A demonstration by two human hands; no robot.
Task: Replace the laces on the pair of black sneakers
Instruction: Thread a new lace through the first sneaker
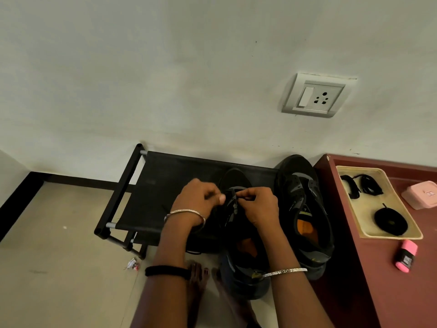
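head view, looking down: both hands meet over a black sneaker (233, 177) in the lower middle of the frame, its toe resting on a black shoe rack (151, 185) against the wall. left hand (197, 197) and right hand (259, 207) each have their fingers (246, 194) curled, pinching the dark upper by the tongue; whether a lace lies between them i cannot tell. second sneaker (305, 209) sits just to the right, touching a maroon worktop (402, 292). on that worktop a beige tray (366, 232) holds a coiled black lace (391, 221) and two black lace bundles (369, 184). a pink highlighter (405, 256) lies below the tray, a pink box (421, 195) beside it. a wall socket (315, 97) sits at upper right.
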